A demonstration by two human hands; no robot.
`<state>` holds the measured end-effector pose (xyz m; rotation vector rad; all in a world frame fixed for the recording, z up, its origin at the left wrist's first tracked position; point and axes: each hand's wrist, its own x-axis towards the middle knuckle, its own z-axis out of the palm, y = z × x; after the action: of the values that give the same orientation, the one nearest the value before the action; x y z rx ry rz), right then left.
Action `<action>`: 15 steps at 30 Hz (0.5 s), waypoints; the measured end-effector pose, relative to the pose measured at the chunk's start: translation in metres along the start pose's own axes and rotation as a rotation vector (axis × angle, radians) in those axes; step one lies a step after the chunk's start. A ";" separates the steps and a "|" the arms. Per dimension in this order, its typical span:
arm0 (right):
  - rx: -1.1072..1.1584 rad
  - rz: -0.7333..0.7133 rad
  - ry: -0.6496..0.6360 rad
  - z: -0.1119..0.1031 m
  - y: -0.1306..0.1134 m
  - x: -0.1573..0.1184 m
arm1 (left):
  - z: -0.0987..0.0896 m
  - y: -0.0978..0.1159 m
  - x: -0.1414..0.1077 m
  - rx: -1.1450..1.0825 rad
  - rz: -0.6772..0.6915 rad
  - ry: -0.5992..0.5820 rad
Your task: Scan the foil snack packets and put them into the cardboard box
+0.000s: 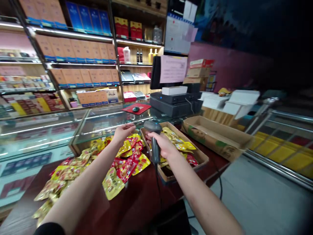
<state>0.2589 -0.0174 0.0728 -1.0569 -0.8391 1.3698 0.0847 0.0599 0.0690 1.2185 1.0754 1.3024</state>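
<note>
Two grips in view | right grip (pixel 162 146) closed on corded scanner (pixel 154 142), head up, over tray (pixel 203 159) | left grip (pixel 123 133) open, fingers spread, just above packets (pixel 126 163) heaped on desk (pixel 137 209) | heap runs to tray's left rim | glass case (pixel 102 120) edge just behind left grip | carton (pixel 216 137) just beside tray's right rim

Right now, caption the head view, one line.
Right hand holds a barcode scanner above a cardboard tray; left hand hovers over snack packets.

Shop fittings around the counter
Point-of-sale terminal (pixel 176 106), 12 o'clock; red mouse mat (pixel 137 108), 11 o'clock; lit shelving (pixel 78 63) with boxed goods, 10 o'clock; cardboard tray (pixel 215 135), 2 o'clock.
</note>
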 end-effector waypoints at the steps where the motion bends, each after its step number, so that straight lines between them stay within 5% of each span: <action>1: -0.018 0.017 -0.036 0.014 0.010 0.001 | -0.021 -0.002 -0.007 0.003 -0.017 0.024; 5: -0.085 0.097 -0.139 0.061 0.053 0.003 | -0.093 -0.018 -0.039 0.045 -0.074 0.088; 8: -0.111 0.166 -0.182 0.085 0.083 0.000 | -0.130 -0.037 -0.060 0.227 -0.061 0.059; 12: -0.168 0.246 -0.153 0.101 0.110 0.000 | -0.154 -0.062 -0.071 0.516 0.011 -0.038; 15: -0.171 0.205 -0.081 0.098 0.116 0.009 | -0.156 -0.074 -0.066 0.646 0.119 0.031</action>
<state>0.1277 -0.0090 -0.0040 -1.2545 -0.9403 1.5417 -0.0645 0.0055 -0.0250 1.7592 1.5320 1.0909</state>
